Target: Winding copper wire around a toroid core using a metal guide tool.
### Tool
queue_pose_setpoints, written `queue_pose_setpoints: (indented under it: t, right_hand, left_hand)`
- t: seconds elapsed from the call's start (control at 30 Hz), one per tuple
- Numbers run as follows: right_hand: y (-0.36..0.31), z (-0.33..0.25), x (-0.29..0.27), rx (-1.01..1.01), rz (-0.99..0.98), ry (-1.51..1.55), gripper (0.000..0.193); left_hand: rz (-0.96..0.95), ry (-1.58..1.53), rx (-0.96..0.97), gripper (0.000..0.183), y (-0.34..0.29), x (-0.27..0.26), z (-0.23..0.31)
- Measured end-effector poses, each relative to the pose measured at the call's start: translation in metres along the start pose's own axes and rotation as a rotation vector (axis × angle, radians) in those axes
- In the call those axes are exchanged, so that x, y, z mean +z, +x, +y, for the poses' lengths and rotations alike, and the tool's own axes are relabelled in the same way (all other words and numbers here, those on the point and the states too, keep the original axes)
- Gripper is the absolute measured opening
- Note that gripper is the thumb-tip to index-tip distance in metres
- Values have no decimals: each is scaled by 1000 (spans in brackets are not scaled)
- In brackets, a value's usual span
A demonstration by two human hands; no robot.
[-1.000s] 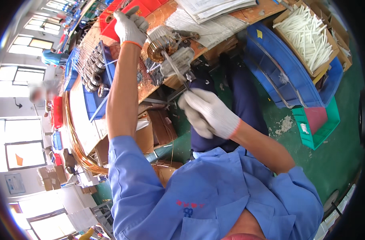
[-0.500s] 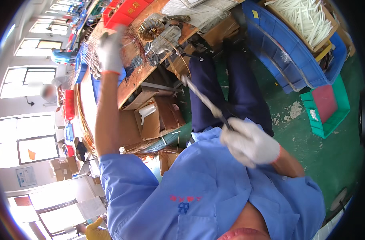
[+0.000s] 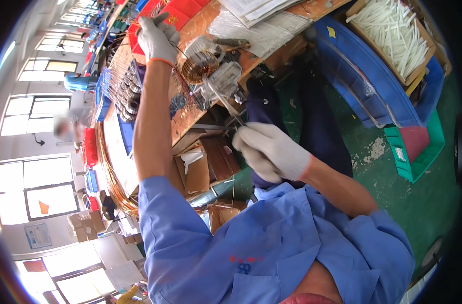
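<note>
My right hand, in a white knit glove, is closed around a slim rod-like tool with a pale shaft. The tool's far end reaches up to a ring-shaped copper-wound coil, perhaps touching it; I cannot tell. A grey metal fixture stands against the coil at the bench edge. My gloved left hand is raised beyond the coil beside a red plastic bin. Its fingers are apart, and nothing shows in them.
Wound metal cores lie in rows at the bench's left. Papers rest at the far right of the wooden bench. A blue tub and a box of white strips stand at right, near a green bin.
My left hand has moved up and right to the red bin. My right hand has moved forward and left, bringing the tool to the coil.
</note>
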State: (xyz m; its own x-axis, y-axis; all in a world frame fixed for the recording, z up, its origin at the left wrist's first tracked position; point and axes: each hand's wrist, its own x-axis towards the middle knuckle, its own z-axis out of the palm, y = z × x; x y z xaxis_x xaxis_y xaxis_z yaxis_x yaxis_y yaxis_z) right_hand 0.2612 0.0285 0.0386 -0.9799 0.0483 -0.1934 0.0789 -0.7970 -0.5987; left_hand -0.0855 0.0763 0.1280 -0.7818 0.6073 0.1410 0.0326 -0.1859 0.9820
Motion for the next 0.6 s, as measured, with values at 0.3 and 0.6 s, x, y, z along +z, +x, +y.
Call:
queue_pose_setpoints:
  t: [0.3, 0.6]
  right_hand:
    - [12, 0, -7, -28, 89, -48, 25]
    - [-190, 25, -9, 303, -171, -245, 19]
  left_hand:
    - [-4, -238, -379, 40, 19, -43, -29]
    - [203, 1134, 755, 47, -168, 5, -3]
